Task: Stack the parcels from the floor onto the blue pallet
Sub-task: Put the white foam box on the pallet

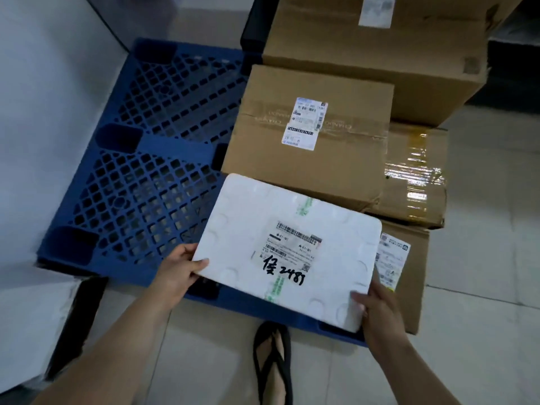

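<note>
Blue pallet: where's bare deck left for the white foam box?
Free: the blue pallet grid's left half, bordered by the wall on the left and the labelled cardboard box on the right. Crowded: right side, stacked cartons. Left hand and right hand hold the white foam box.

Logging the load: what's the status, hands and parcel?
Left hand and right hand grip white foam parcel. Held over blue pallet near edge. Cardboard boxes crowd right side.
</note>
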`<state>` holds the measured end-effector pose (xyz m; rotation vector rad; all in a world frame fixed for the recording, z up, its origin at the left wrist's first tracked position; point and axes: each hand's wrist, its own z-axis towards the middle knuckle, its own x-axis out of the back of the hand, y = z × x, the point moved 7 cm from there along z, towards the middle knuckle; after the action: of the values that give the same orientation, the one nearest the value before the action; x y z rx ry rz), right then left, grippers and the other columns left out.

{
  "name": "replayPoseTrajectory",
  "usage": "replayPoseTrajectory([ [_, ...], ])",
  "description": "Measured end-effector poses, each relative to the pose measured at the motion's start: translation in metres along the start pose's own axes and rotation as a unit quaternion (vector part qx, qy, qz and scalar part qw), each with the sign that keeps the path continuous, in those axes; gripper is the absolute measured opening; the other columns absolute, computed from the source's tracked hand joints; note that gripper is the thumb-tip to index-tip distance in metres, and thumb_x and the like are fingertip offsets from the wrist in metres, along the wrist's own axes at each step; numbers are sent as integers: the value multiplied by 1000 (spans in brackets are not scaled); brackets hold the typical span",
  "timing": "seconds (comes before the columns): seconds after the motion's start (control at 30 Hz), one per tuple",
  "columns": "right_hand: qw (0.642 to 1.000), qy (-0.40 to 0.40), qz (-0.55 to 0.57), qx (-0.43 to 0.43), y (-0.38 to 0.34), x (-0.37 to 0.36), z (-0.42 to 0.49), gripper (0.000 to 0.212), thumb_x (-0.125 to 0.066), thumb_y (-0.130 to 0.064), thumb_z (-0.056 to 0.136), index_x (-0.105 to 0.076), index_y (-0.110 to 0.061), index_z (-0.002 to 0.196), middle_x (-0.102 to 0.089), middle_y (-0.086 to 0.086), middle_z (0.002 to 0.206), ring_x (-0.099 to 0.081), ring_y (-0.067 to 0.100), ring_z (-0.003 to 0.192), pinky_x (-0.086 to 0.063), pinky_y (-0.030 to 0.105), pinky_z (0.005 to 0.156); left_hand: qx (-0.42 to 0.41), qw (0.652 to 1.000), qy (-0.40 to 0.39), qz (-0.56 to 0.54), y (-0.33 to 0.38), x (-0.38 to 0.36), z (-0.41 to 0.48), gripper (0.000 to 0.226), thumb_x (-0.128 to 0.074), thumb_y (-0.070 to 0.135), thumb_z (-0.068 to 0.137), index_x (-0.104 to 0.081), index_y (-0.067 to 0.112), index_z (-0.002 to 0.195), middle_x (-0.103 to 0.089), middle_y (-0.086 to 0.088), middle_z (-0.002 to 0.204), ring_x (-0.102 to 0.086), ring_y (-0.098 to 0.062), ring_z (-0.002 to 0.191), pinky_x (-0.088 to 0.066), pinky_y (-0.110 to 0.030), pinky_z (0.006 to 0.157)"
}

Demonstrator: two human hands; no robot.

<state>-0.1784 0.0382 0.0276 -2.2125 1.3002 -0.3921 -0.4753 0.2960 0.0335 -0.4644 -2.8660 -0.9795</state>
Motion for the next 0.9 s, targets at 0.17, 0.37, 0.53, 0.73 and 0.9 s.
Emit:
replayPoseTrajectory([
  [0.17,997,40,-60,19,-18,-15,20,23,-56,-3,89,-70,-20,94,-72,-2,89,-67,17,76,-54,30,70,-25,994,43,98,-2,-5,17,31,-67,-1,82,-57,8,110,-59,-5,103,-57,-24,97,-48,-35,76],
  [0.37,971,39,-230,50,-15,-21,48,18,-55,-16,93,-68,-27,100,-67,-12,77,-60,5,66,-46,17,49,-46,993,92,64,-20,6,32,42,-69,3,82,-57,3,123,-60,-6,111,-57,-22,100,-46,-33,86],
  [0.53,940,80,-330,45,-4,-17,56,34,-52,-38,94,-66,-14,114,-71,5,97,-60,16,74,-47,28,68,-43,979,127,156,-24,13,36,22,-72,16,82,-60,1,93,-62,-20,116,-60,-25,88,-52,-36,79],
  [0.73,923,101,-354,-113,-5,21,39,71,-37,-60,90,-51,1,125,-63,18,110,-60,29,90,-50,35,87,-30,927,196,319,1,-11,-9,69,-58,42,89,-40,-5,136,-48,-24,137,-50,-40,121,-44,-40,92],
  [0.9,893,68,-445,-18,-105,77,5,39,-43,-44,92,-59,-9,102,-57,4,74,-57,22,65,-37,23,47,-164,908,98,372,80,-107,-76,43,-57,34,91,-53,2,121,-60,-16,121,-57,-33,109,-43,-35,86],
])
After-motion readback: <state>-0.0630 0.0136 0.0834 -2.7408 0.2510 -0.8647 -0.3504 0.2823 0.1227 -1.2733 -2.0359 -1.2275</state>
